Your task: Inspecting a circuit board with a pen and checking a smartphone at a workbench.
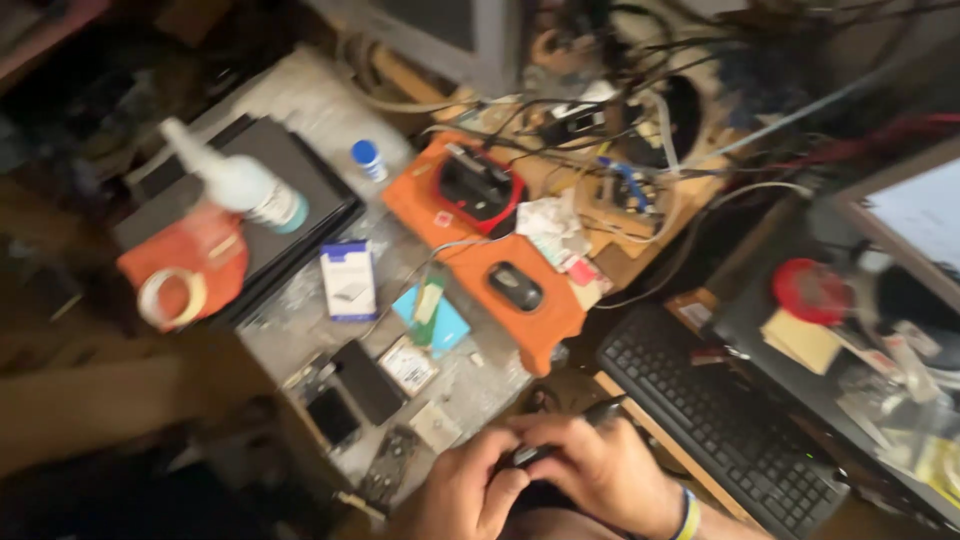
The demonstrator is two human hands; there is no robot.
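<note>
Both hands low at frame bottom. Left hand (462, 492) and right hand (598, 468) curl together, clamped on a small dark device (560, 440), just left of the black keyboard (722, 420), below the orange mat (470, 235).

We note a cluttered grey worktop (300, 100) under dim, warm light, with shadow thick toward 9 and 11 o'clock. At 12 o'clock a grey monitor casing (450, 35) stands behind a tangle of cables (620, 110); an orange mat (530, 310) lies at centre. At 3 o'clock a lit screen (925, 215) glows pale, a black keyboard (720, 420) at 4 o'clock.
</note>
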